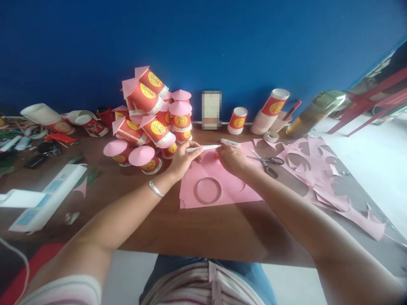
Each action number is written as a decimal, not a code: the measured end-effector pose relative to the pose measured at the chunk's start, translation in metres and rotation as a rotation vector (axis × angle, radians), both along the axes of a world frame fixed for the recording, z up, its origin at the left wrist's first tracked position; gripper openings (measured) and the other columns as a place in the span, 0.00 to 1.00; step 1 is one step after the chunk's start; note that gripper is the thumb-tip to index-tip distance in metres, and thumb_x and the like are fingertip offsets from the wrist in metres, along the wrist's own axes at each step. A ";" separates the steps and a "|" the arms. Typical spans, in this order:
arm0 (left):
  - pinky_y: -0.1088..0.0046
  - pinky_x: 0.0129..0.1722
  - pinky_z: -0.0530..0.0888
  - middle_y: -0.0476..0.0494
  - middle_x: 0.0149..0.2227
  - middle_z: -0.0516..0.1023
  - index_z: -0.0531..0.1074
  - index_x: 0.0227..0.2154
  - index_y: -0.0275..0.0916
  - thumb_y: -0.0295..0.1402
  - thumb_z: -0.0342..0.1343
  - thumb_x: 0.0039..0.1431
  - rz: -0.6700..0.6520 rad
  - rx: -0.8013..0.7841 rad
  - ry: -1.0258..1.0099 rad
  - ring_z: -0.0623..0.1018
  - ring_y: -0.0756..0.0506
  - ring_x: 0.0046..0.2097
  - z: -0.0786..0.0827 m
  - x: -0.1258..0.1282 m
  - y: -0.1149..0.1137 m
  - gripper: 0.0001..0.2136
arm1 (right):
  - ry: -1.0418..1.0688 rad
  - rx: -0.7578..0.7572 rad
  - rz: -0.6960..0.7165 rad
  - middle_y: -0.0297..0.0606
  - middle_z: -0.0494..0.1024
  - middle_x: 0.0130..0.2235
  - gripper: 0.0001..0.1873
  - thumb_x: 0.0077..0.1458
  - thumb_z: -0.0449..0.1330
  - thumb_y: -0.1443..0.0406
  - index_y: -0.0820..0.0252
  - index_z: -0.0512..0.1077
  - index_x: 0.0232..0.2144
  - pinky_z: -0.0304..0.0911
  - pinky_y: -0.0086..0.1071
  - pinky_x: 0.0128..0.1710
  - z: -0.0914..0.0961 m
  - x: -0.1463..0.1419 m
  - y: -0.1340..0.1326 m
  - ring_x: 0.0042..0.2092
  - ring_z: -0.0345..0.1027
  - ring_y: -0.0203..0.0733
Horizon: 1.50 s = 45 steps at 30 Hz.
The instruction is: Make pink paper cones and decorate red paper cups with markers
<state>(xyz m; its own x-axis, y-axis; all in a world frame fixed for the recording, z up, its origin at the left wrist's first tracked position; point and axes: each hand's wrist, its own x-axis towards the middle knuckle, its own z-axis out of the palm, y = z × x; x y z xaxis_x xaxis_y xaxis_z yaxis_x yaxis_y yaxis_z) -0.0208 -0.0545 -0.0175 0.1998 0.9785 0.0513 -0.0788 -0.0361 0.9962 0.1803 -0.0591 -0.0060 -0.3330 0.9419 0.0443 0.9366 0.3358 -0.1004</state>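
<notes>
My left hand (183,161) is closed around a slim white pen (203,148), which points to the right. My right hand (233,160) is closed by the pen's dark tip; what its fingers grip, if anything, is hidden. Just beyond its knuckles is a short white tube (230,143) with printing on it. Both hands are over a stack of pink paper (190,190). A thin metal ring (209,190) lies flat on the top sheet. Dark-handled scissors (267,162) rest open at the stack's right side.
At left, red paper cups with pink cone tops (141,156) are piled up. A single cup (238,120), stacked cups (270,111), a tape roll (271,136) and a bottle (314,112) line the back. Pink scraps (314,169) cover the right; a power strip (51,197) lies left.
</notes>
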 end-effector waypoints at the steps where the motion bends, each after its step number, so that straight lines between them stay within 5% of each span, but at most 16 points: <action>1: 0.76 0.27 0.74 0.49 0.26 0.79 0.71 0.34 0.36 0.42 0.69 0.52 0.002 0.000 0.011 0.77 0.51 0.27 -0.001 0.001 0.001 0.16 | 0.024 0.003 -0.004 0.55 0.81 0.49 0.15 0.63 0.53 0.75 0.68 0.78 0.46 0.71 0.41 0.46 -0.002 0.000 0.000 0.49 0.77 0.55; 5: 0.75 0.26 0.73 0.48 0.27 0.80 0.71 0.35 0.37 0.42 0.70 0.49 0.017 -0.023 -0.006 0.77 0.50 0.27 -0.007 -0.003 0.002 0.18 | 0.243 0.031 -0.103 0.51 0.82 0.50 0.16 0.62 0.56 0.74 0.64 0.77 0.49 0.73 0.40 0.46 -0.005 0.018 -0.001 0.47 0.79 0.50; 8: 0.76 0.27 0.73 0.49 0.27 0.79 0.71 0.35 0.37 0.41 0.70 0.50 0.008 -0.055 -0.047 0.77 0.50 0.27 -0.011 -0.006 0.001 0.17 | 0.981 -0.159 -0.263 0.44 0.85 0.36 0.06 0.58 0.63 0.69 0.62 0.79 0.39 0.76 0.41 0.42 -0.010 0.038 -0.002 0.37 0.81 0.45; 10: 0.76 0.27 0.73 0.49 0.26 0.79 0.71 0.35 0.37 0.41 0.69 0.52 -0.011 -0.056 -0.034 0.77 0.50 0.27 -0.012 -0.006 0.001 0.16 | 1.382 -0.286 -0.272 0.42 0.85 0.35 0.09 0.53 0.70 0.64 0.62 0.79 0.36 0.77 0.40 0.44 -0.015 0.046 -0.003 0.37 0.81 0.44; 13: 0.75 0.28 0.72 0.49 0.27 0.79 0.72 0.34 0.37 0.41 0.69 0.53 -0.042 -0.017 0.020 0.76 0.51 0.27 -0.011 -0.004 -0.002 0.15 | 1.642 -0.396 -0.215 0.41 0.85 0.37 0.19 0.42 0.77 0.59 0.62 0.81 0.36 0.76 0.39 0.46 -0.021 0.048 -0.005 0.40 0.81 0.44; 35: 0.76 0.24 0.69 0.48 0.25 0.79 0.72 0.32 0.37 0.43 0.70 0.52 -0.051 0.055 0.136 0.74 0.51 0.24 -0.007 -0.002 -0.008 0.16 | 1.585 -0.383 -0.171 0.39 0.84 0.33 0.22 0.41 0.77 0.52 0.61 0.81 0.33 0.77 0.42 0.45 -0.016 0.032 -0.019 0.38 0.81 0.44; 45: 0.76 0.18 0.65 0.43 0.28 0.81 0.73 0.31 0.37 0.52 0.60 0.60 -0.159 0.118 0.266 0.72 0.51 0.22 -0.006 -0.006 -0.014 0.20 | 1.383 -0.247 -0.155 0.39 0.83 0.30 0.18 0.54 0.68 0.52 0.61 0.80 0.31 0.75 0.33 0.30 -0.016 0.020 -0.030 0.28 0.78 0.40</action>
<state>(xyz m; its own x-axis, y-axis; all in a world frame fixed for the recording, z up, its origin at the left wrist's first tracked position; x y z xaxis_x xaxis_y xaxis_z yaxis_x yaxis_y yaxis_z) -0.0265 -0.0689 -0.0233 0.3715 0.9243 0.0877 0.1692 -0.1603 0.9725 0.2008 -0.0892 -0.0224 -0.0513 0.9958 0.0763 0.0597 0.0794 -0.9951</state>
